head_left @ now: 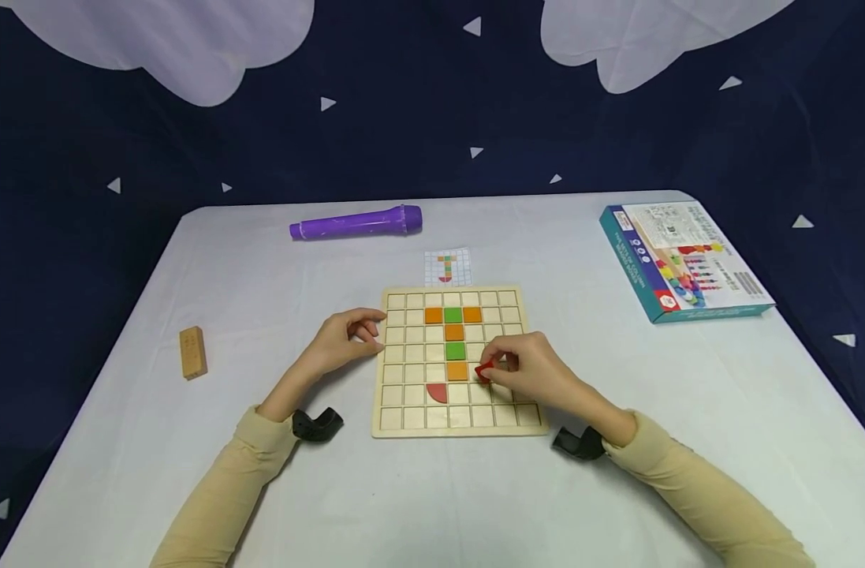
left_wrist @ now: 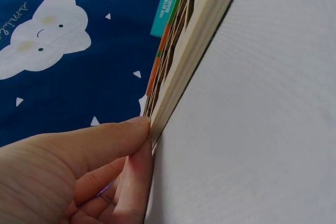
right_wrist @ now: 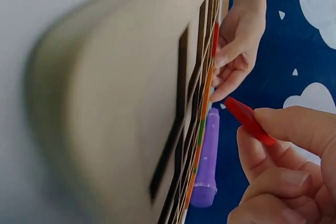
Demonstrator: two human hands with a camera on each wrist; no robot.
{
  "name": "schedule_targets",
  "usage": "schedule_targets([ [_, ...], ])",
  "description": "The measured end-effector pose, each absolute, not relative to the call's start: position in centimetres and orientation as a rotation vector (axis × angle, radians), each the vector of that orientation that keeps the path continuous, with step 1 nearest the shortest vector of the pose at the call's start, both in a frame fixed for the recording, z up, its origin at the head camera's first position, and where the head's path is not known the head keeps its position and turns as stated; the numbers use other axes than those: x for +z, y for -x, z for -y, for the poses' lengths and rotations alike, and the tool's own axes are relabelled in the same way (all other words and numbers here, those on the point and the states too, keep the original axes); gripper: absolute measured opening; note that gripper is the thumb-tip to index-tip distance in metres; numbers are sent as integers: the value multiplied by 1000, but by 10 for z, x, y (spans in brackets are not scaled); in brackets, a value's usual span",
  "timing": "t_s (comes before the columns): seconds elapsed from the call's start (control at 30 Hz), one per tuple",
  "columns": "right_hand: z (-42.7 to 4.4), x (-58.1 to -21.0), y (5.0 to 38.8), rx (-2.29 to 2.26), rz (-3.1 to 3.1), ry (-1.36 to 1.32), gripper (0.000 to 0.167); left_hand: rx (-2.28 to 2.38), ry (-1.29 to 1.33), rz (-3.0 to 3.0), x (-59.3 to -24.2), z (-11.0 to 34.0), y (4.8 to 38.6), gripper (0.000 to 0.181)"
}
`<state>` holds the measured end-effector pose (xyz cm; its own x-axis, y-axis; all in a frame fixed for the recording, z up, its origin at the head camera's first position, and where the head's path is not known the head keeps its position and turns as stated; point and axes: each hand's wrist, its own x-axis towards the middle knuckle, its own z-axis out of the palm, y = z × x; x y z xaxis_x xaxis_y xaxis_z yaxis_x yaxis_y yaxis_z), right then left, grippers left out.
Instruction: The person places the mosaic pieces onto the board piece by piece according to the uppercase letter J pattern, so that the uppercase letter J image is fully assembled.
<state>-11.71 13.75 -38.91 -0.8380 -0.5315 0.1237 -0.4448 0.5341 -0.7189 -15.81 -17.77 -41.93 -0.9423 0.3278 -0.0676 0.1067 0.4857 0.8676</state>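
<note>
A wooden grid board (head_left: 412, 418) lies on the table, bearing orange and green squares in a T shape. A red quarter-circle piece (head_left: 438, 392) lies in a cell below and left of the lowest orange square (head_left: 457, 371). My right hand (head_left: 538, 369) pinches another red piece (right_wrist: 248, 120) between thumb and fingers, just over the board, right of that orange square. My left hand (head_left: 336, 341) touches the board's left edge with thumb and index finger, seen closely in the left wrist view. A small pattern card (head_left: 448, 267) behind the board shows a similar coloured figure.
A purple microphone-shaped tube (head_left: 356, 223) lies at the back of the table. The teal and white box (head_left: 687, 260) is at the back right, and a small wooden block (head_left: 193, 353) sits on the left. Black wrist mounts (head_left: 317, 424) hang at both wrists.
</note>
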Motion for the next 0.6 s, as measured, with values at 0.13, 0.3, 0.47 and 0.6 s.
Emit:
schedule_targets([
  [0.13,-132,-389,115,-1229,-2649,843,6,1438,-378,-2506,-419,177,158,50],
  [0.3,-126,-390,113,-1246,-2626,822,5,1428,-380,-2512,-419,176,158,50],
  [0.47,-120,-394,111,-1264,-2569,796,3,1417,-372,-2522,-418,176,158,50],
  [0.6,-116,-396,110,-1275,-2542,792,4,1397,-377,-2539,-419,177,158,50],
])
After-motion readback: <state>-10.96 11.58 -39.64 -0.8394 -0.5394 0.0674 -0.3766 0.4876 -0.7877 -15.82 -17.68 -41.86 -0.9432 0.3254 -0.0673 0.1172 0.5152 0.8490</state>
